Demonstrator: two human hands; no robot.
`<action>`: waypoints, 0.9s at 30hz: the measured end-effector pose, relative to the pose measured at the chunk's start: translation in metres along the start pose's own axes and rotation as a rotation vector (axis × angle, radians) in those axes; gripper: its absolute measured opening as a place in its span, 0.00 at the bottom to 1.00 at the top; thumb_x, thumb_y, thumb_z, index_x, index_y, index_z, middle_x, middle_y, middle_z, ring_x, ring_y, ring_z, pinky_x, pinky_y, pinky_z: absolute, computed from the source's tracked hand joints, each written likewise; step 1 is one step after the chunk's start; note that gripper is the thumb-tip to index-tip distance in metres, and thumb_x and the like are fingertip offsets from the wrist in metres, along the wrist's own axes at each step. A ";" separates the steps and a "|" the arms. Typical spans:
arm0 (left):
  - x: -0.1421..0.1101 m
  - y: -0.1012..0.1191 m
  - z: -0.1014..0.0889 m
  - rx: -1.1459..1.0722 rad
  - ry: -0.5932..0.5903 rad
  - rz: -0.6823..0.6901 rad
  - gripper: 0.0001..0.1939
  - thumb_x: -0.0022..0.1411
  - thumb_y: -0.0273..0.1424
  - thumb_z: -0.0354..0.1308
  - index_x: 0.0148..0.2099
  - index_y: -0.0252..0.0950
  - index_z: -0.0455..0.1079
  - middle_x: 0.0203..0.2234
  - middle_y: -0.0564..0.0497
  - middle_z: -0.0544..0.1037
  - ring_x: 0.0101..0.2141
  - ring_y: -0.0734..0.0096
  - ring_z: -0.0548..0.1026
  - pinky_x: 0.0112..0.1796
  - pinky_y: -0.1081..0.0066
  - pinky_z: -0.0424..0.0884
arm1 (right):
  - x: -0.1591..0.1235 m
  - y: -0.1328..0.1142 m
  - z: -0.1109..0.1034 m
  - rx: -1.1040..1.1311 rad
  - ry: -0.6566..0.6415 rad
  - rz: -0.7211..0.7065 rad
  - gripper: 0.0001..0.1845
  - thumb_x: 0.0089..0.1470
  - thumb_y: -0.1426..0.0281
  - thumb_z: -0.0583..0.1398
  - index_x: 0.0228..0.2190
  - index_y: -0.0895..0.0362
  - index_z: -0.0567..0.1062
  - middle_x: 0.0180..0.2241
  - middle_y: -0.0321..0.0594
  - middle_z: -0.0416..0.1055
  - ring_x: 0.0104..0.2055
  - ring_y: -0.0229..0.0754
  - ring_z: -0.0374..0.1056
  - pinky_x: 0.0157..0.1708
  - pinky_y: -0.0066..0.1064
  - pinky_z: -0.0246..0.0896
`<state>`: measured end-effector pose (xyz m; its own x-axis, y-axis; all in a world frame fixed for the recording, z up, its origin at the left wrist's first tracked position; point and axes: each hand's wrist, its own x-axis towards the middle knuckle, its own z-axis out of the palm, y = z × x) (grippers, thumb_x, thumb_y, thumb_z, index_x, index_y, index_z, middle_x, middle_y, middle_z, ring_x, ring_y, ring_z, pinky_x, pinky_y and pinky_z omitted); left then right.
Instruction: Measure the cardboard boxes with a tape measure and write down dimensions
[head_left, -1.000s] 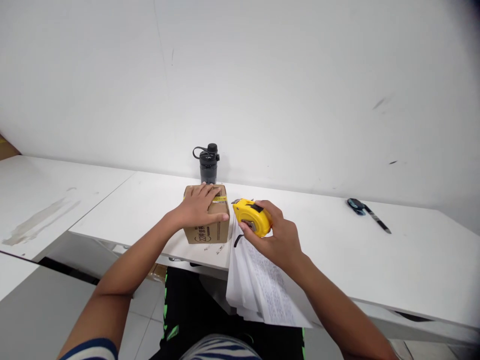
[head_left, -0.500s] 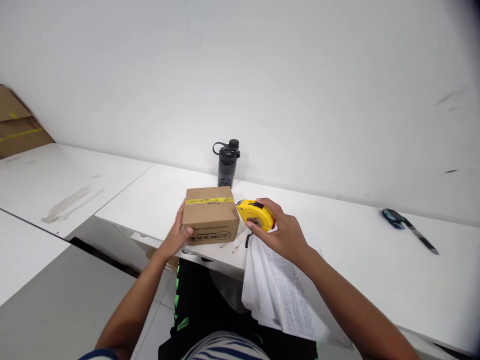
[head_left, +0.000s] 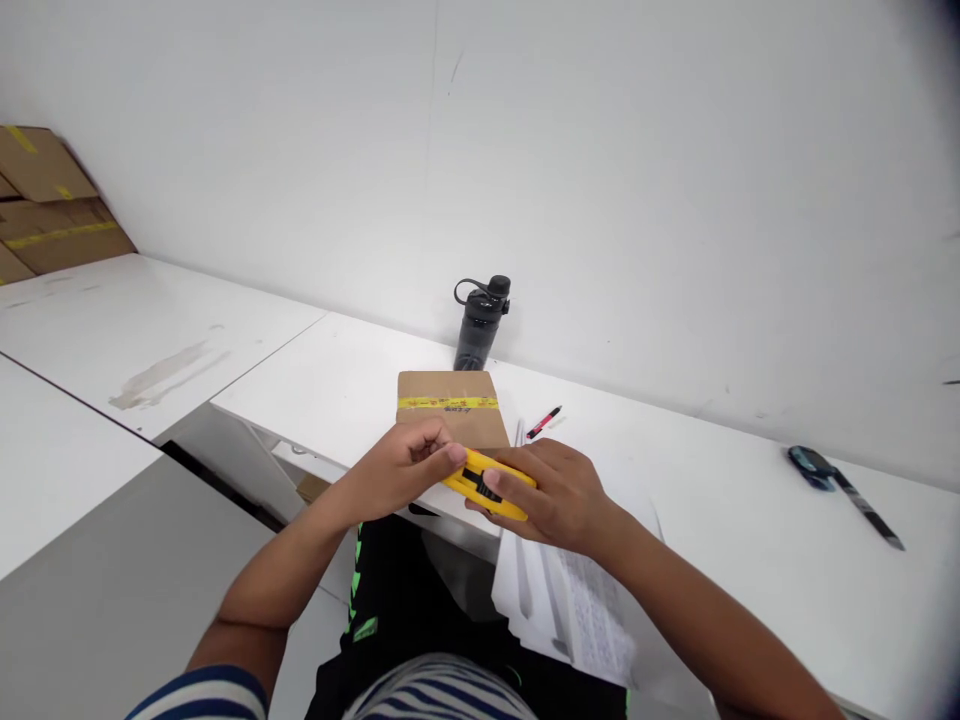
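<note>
A yellow tape measure (head_left: 491,484) with a black slide button is held over the front edge of the desk. My right hand (head_left: 551,493) wraps round its body, with the thumb on the black button. At its left end my left hand (head_left: 411,462) is closed in a pinch, thumb and fingers at the tape's mouth; the tape's tip is hidden by the fingers. Just behind both hands a small brown cardboard box (head_left: 450,390) with yellow printed tape across its top stands on the desk, its front partly covered.
Behind the box a dark drinking bottle (head_left: 480,325) stands by the wall. A red pen (head_left: 544,422) lies to the right of it. Written paper sheets (head_left: 581,610) hang over the desk edge. A dark tool with a flat blade (head_left: 844,490) lies far right. Cardboard boxes (head_left: 67,235) are stacked far left.
My left hand has let go of the cardboard box and come to the tape measure. My right hand has turned the tape measure and brought it in front of the box. The red pen now shows.
</note>
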<state>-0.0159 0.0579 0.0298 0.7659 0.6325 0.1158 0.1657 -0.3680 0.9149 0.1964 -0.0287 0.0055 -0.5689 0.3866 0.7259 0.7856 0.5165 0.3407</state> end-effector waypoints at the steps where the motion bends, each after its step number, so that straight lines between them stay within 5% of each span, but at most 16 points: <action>1: 0.002 0.000 -0.001 -0.010 -0.026 -0.010 0.22 0.64 0.50 0.53 0.29 0.37 0.61 0.22 0.57 0.61 0.24 0.77 0.58 0.25 0.74 0.56 | -0.001 0.002 -0.001 -0.006 -0.009 -0.003 0.12 0.57 0.64 0.63 0.43 0.50 0.70 0.28 0.35 0.75 0.24 0.36 0.66 0.26 0.29 0.58; 8: 0.020 -0.015 -0.011 -0.056 0.064 -0.059 0.21 0.59 0.46 0.59 0.25 0.36 0.60 0.20 0.57 0.60 0.22 0.78 0.57 0.24 0.74 0.52 | -0.016 0.036 -0.009 -0.056 -0.264 0.053 0.13 0.63 0.61 0.56 0.47 0.47 0.75 0.31 0.38 0.76 0.23 0.36 0.63 0.25 0.29 0.55; 17: 0.032 -0.067 -0.076 -0.323 0.544 -0.073 0.18 0.56 0.41 0.62 0.23 0.37 0.61 0.16 0.59 0.55 0.18 0.79 0.54 0.22 0.73 0.56 | -0.042 0.118 -0.026 0.079 -0.593 0.487 0.19 0.63 0.64 0.54 0.55 0.46 0.68 0.48 0.42 0.73 0.28 0.37 0.68 0.25 0.29 0.61; 22: 0.035 -0.101 -0.078 -0.300 0.458 -0.237 0.21 0.54 0.46 0.63 0.23 0.36 0.63 0.16 0.59 0.56 0.19 0.80 0.54 0.22 0.74 0.55 | -0.037 0.141 -0.020 0.153 -0.696 0.604 0.20 0.60 0.69 0.55 0.54 0.44 0.68 0.47 0.42 0.71 0.33 0.40 0.70 0.30 0.32 0.64; 27: 0.047 -0.107 -0.049 -0.221 0.356 -0.296 0.25 0.55 0.52 0.60 0.25 0.37 0.58 0.19 0.57 0.61 0.20 0.77 0.59 0.23 0.73 0.55 | -0.012 0.123 0.001 0.281 -0.757 0.572 0.23 0.59 0.71 0.56 0.55 0.44 0.68 0.46 0.41 0.70 0.32 0.39 0.70 0.33 0.32 0.65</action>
<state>-0.0279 0.1602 -0.0436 0.4406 0.8949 -0.0712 0.1782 -0.0094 0.9840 0.3000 0.0308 0.0380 -0.2040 0.9703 0.1302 0.9600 0.2243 -0.1677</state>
